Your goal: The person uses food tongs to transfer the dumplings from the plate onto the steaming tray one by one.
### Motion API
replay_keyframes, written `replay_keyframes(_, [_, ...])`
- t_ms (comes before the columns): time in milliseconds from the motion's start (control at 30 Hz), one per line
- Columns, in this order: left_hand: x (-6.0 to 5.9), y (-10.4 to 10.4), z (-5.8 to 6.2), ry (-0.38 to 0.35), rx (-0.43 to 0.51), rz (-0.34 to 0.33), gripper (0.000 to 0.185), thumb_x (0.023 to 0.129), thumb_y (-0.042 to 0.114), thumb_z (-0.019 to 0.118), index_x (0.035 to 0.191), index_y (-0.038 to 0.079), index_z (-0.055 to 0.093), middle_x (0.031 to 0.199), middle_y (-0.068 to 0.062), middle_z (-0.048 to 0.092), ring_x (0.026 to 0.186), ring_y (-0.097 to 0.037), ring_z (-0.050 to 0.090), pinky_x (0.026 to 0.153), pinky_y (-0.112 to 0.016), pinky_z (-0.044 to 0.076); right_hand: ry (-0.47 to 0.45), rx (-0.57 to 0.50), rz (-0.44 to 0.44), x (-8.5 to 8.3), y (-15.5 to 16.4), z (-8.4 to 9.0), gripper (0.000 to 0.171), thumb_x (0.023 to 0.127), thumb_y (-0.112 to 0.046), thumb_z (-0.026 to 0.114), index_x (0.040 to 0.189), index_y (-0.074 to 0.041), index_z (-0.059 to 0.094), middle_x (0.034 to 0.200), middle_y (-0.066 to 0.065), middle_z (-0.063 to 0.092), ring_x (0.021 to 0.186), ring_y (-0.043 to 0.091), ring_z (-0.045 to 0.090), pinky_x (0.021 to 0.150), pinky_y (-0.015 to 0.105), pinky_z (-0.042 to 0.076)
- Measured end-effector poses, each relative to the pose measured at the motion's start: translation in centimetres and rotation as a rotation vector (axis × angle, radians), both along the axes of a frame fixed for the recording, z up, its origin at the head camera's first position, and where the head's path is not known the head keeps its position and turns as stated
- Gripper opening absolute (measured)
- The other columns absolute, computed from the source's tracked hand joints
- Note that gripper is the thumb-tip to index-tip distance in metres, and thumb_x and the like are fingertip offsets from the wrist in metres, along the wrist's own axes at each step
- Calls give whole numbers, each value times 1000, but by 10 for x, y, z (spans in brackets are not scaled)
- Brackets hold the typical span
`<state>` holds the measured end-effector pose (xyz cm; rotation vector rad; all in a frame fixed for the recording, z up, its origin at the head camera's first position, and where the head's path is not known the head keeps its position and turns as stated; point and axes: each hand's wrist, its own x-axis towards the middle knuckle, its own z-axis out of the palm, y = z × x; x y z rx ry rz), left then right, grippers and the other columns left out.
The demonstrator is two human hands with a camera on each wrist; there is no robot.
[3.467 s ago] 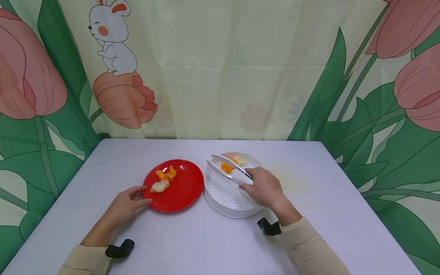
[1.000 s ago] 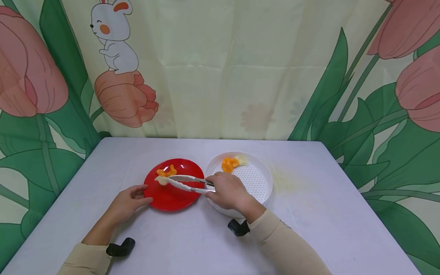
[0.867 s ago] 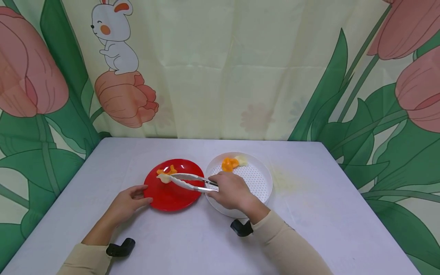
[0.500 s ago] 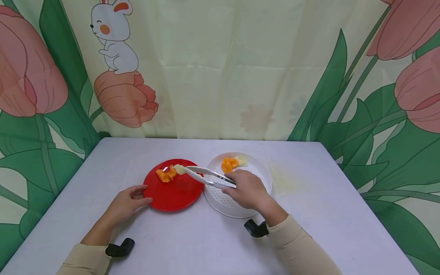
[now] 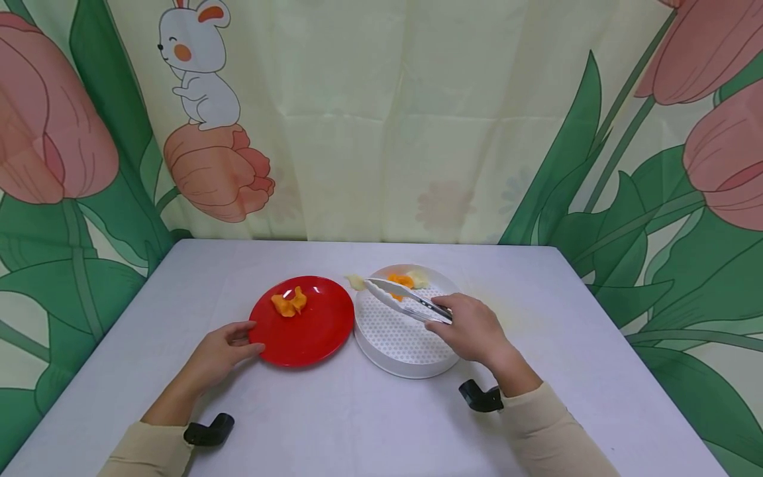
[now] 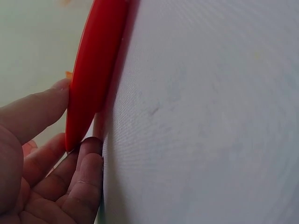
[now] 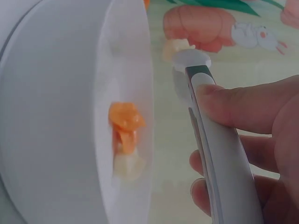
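Observation:
My right hand (image 5: 473, 328) grips metal tongs (image 5: 411, 298) with pale tips. Pinched at those tips is a pale dumpling-like piece (image 5: 356, 283), held up at the left rim of a round white steamer tray (image 5: 396, 368) with a dotted liner. Inside the tray, near its far edge, lie an orange piece (image 7: 126, 116), partly hidden by the tongs in the head view, and a pale piece (image 5: 418, 277). My left hand (image 5: 223, 354) holds the near-left rim of a red plate (image 5: 310, 341), its thumb and fingers on either side. Orange dumpling-like pieces (image 5: 289, 303) lie on the plate.
Plate and tray stand side by side, almost touching, on a white-clothed table (image 5: 352, 424). Behind the table's far edge hangs a curtain (image 5: 381, 132) printed with tulips and a rabbit. A black wrist mount (image 5: 208, 430) sits on each forearm.
The tongs have picked the pale piece up off the red plate and carried it right, to the tray's rim. My left hand stays on the plate. Orange pieces remain there.

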<state>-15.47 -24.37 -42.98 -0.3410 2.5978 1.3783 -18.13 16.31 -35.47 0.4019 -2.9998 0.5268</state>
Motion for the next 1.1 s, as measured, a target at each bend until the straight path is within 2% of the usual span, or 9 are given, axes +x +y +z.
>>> replay_keyframes(200, [0, 1, 0, -9, -3, 9, 80, 71, 39, 73, 134, 7, 36, 128, -21, 41, 111, -37, 43, 72, -35, 51, -33, -3, -33, -1, 12, -8, 52, 77, -40, 66, 122, -13, 57, 115, 8, 56, 95, 23, 53, 73, 40, 45])
replay_keyframes(567, [0, 1, 1, -5, -8, 6, 81, 71, 40, 73, 134, 6, 35, 128, -22, 41, 110, -37, 44, 73, -35, 51, -71, -3, -70, -2, 22, -18, 51, 78, -36, 66, 120, -8, 57, 111, 10, 58, 86, 21, 52, 66, 35, 44])
replay_keyframes(833, [0, 0, -1, -1, 2, 5, 80, 71, 39, 73, 134, 7, 36, 127, -21, 41, 110, -37, 44, 73, -35, 51, -64, 22, -59, -4, 23, -22, 49, 77, -35, 66, 118, -9, 59, 111, 9, 58, 85, 21, 52, 66, 36, 43])
replay_keyframes(1100, [0, 0, -2, 1, 4, 8, 79, 71, 39, 73, 134, 7, 36, 127, -21, 42, 110, -36, 44, 72, -35, 51, -97, 26, -86, -5, 21, -26, 49, 78, -34, 66, 119, -9, 58, 111, 8, 58, 82, 21, 50, 65, 34, 42])
